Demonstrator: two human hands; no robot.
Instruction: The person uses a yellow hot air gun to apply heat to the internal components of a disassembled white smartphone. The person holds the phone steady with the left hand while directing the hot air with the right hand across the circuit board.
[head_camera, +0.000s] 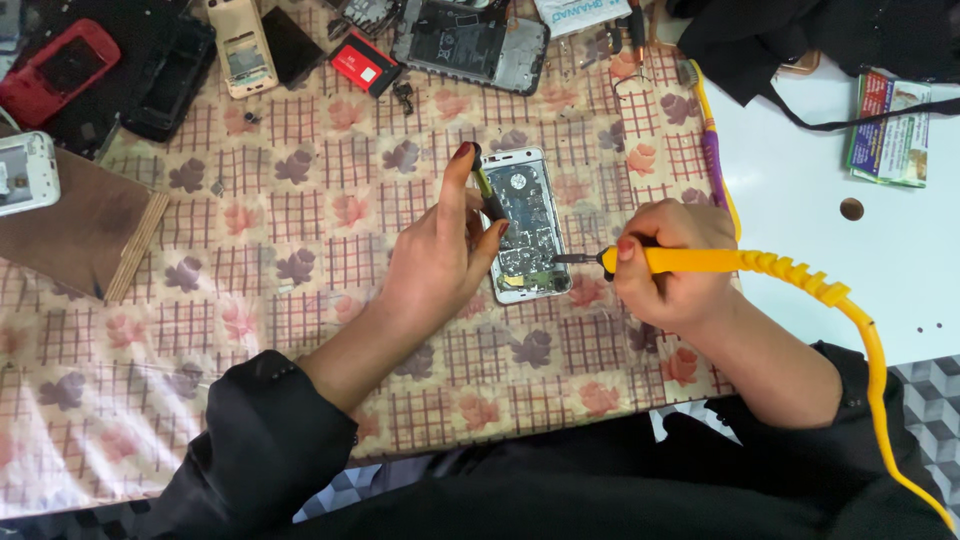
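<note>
An opened phone (527, 222) with its circuit board bare lies on the patterned tablecloth (330, 200) at centre. My right hand (668, 265) grips a yellow soldering iron (700, 261) like a pen, its dark tip touching the lower part of the board. My left hand (437, 255) rests at the phone's left edge and holds a thin dark tool (489, 197) between thumb and fingers, index finger pointing up. The iron's yellow ribbed cable (850, 310) curves off to the lower right.
Several dismantled phones and parts lie along the far edge: a red phone (55, 68), a cream handset (241, 45), a red battery (364, 63), an open phone frame (472, 42). A white phone (25, 172) and wooden board (85, 235) sit left. Black cloth (800, 35) and a printed card (890, 128) lie right.
</note>
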